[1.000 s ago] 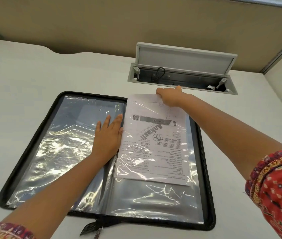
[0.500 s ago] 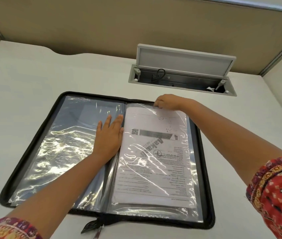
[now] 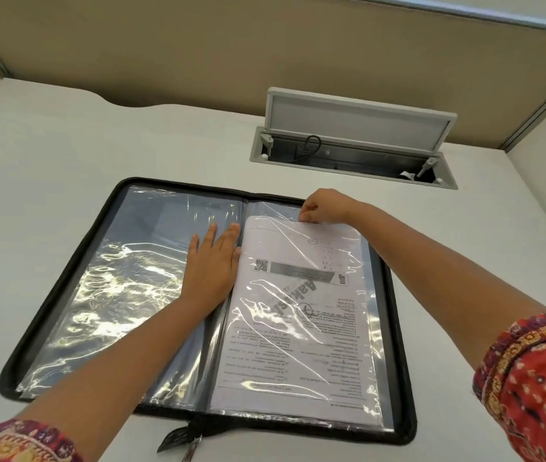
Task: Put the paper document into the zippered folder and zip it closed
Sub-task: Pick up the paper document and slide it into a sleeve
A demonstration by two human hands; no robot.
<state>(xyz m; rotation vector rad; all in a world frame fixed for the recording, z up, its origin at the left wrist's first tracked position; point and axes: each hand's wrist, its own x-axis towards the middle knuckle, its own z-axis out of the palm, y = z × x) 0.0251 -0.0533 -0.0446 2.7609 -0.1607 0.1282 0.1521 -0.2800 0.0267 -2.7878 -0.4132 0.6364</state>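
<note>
The folder (image 3: 65, 295) lies open and flat on the white desk (image 3: 48, 135), filling the middle of the frame, its black zip edge all round and the zip pull (image 3: 191, 446) at bottom centre. The paper (image 3: 298, 328) sits inside the clear sleeve (image 3: 373, 328) on the folder's right half, print upside down to the camera, its top edge just below the sleeve's opening. The right hand (image 3: 323, 206), at upper centre, has fingers pinched together at the paper's top edge. The left hand (image 3: 213, 261) rests flat, fingers spread, on the left sleeve (image 3: 115, 278) beside the spine. In the upper right, a cable box (image 3: 351, 155) stands with its lid up
</note>
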